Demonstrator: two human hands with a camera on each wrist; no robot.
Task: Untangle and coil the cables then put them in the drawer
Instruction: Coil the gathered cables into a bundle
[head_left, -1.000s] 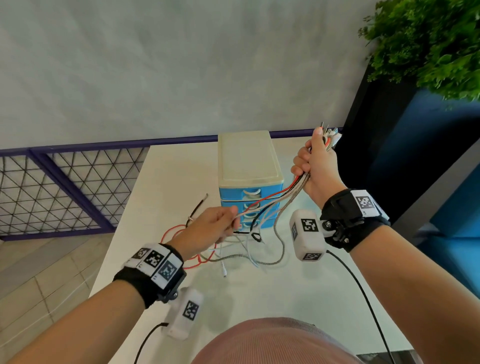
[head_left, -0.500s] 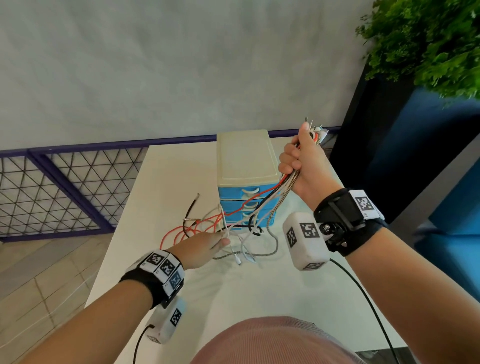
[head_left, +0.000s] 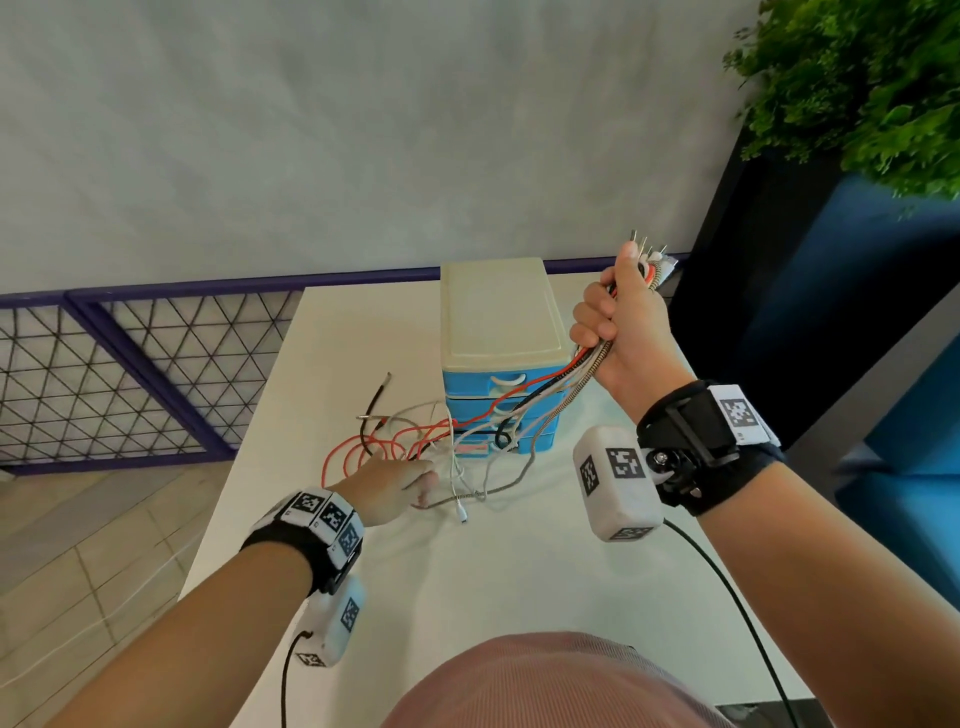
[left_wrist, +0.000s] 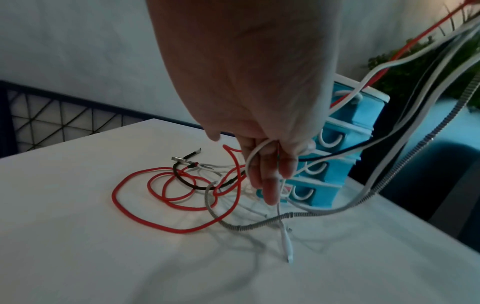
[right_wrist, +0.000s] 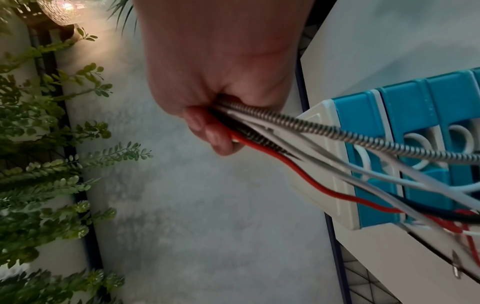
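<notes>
I see a red cable (left_wrist: 135, 209), a black braided one (left_wrist: 187, 182), a white one (left_wrist: 285, 244) and a silver-grey spiral-ribbed one (right_wrist: 337, 131) by my fingers. The drawer unit (head_left: 498, 384) is bright blue, cream-topped, with white handles. The table (head_left: 519, 571) is white.

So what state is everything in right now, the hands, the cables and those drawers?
Right hand: raised, gripping the cable bundle near its plug ends.
Left hand: low over the table, a white cable between its fingers.
Red cable: looped loosely on the table, still tangled.
Drawer unit: all drawers closed.
</notes>
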